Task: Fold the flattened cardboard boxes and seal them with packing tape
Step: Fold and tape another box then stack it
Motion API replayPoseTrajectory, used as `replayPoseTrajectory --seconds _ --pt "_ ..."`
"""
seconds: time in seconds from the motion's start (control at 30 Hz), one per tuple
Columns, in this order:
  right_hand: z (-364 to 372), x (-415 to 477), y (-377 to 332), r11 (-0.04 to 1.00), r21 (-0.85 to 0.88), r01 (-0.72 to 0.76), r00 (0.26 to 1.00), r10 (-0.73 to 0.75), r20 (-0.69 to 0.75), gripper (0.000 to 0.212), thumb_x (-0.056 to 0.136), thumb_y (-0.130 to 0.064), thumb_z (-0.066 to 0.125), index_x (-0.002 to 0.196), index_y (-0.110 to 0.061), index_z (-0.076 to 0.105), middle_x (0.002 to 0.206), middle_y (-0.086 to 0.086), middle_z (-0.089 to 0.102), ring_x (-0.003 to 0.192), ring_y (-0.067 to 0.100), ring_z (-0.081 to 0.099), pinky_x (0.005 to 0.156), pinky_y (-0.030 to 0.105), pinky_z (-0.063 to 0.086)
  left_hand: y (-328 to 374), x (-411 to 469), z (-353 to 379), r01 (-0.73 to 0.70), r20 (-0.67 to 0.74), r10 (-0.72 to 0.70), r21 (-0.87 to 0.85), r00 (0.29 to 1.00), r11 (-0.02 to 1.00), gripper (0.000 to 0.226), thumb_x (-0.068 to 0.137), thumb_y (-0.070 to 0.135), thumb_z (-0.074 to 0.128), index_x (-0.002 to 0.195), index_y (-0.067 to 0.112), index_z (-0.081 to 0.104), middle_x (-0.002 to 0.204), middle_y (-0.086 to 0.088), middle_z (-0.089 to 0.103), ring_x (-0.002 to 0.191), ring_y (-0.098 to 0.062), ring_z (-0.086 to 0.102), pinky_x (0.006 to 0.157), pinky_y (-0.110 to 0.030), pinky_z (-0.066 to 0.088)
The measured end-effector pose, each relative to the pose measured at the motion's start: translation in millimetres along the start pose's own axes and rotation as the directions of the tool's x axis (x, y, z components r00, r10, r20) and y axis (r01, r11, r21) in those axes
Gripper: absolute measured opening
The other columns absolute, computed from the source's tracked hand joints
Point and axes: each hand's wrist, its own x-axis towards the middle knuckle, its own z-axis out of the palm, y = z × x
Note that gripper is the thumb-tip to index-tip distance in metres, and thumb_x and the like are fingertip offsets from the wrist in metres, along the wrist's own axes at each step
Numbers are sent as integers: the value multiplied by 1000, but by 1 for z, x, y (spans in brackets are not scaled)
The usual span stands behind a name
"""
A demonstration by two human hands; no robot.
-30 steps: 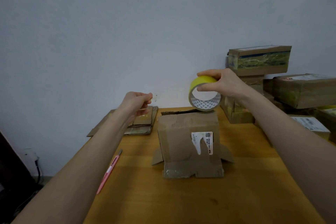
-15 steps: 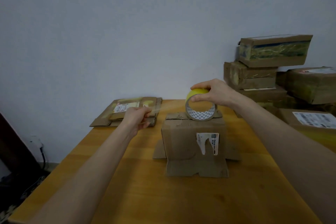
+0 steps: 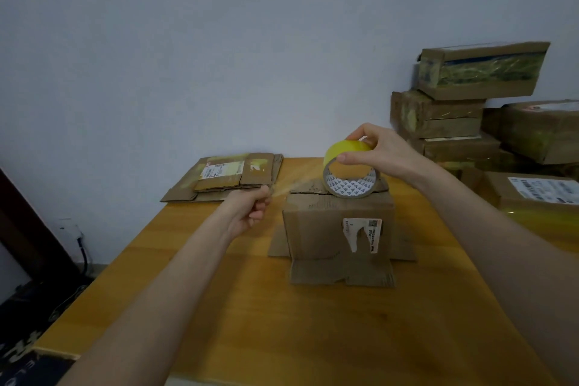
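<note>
Since a second earlier the tape roll point(image 3: 347, 172) had come down from the air onto the top of the cardboard box point(image 3: 329, 229), and the left hand point(image 3: 247, 210) had dropped lower with it. Largest in view was the wooden table point(image 3: 282, 338), running from the near edge to the pale wall. At two o'clock from the box rose a pile of sealed boxes point(image 3: 451, 116), several wrapped in yellowish tape. The cardboard box itself stood upright at the table's middle, its top flaps closed and its bottom flaps splayed out on the wood. At ten o'clock lay the flattened boxes point(image 3: 232, 175), stacked against the wall. The roll stood on its edge on the box's top, its core facing the camera. The right hand point(image 3: 385, 150) gripped it, thumb on the near rim and fingers curled over the top. The left hand, at nine o'clock beside the box's top edge, pinched the end of a strip of tape point(image 3: 294, 180) stretched to the roll. A torn label point(image 3: 363, 232) clung to the box's front face
</note>
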Motion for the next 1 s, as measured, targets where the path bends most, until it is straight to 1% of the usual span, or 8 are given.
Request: replayPoseTrajectory --seconds 0.13,0.23,0.3,0.37,0.5,0.63,0.87,1.0 --pt "4 -3 1 999 30 16 1000 -16 -3 43 71 -41 79 105 -24 61 103 4 61 94 19 60 79 35 51 -5 -2 -6 -8 -9 8 44 1000 999 15 95 13 56 82 4 57 58 0 45 39 -4 32 30 -13 23" --pt "8 -3 -1 999 28 22 1000 -22 13 43 71 -41 79 106 -24 61 102 3 60 94 19 59 78 35 51 -23 -4 2 -28 -12 35 370 999 929 12 95 18 55 95 6 58 66 0 46 46 -6 36 34 -15 28" --pt "9 -3 -4 999 31 24 1000 -24 10 43 71 -40 79 106 -24 60 101 1 59 93 18 59 76 33 50 -28 -2 8 -69 -22 111 660 994 748 25 96 24 54 117 11 53 83 -4 57 55 -9 48 41 -17 38" --pt "8 -4 -5 999 27 25 1000 -25 1 43 72 -39 79 108 -23 60 100 -1 58 92 15 58 75 31 51 -15 1 7 -182 10 272 767 962 615 55 92 37 58 138 14 41 120 -6 58 89 -17 60 69 -26 53" --pt "9 -3 -4 999 30 21 1000 -20 -5 42 73 -40 78 108 -24 61 101 1 60 91 14 59 74 31 52 25 -10 30 -455 383 245 758 891 468 96 76 42 75 151 20 20 153 5 27 137 -17 32 111 -35 31" --pt "7 -1 -5 998 41 47 999 -47 18 42 76 -37 76 115 -28 62 110 -5 59 99 12 56 76 24 49 26 -2 62 -585 586 57 788 808 191 98 67 36 85 144 25 25 139 8 42 126 -11 41 104 -27 36" --pt "-6 -6 15 961 232 -153 984 126 128 43 78 -16 76 117 -17 57 93 2 67 87 16 67 83 28 54 19 6 50 -574 568 100 784 817 238 96 68 35 84 143 20 26 126 9 46 110 -9 48 88 -20 41" --pt "-22 -10 13 967 246 -65 995 83 -63 30 79 -20 75 107 -22 65 90 -3 64 80 10 58 70 23 46 23 8 45 -576 571 86 796 817 188 116 66 39 84 152 25 8 135 9 44 117 -11 46 98 -24 40"
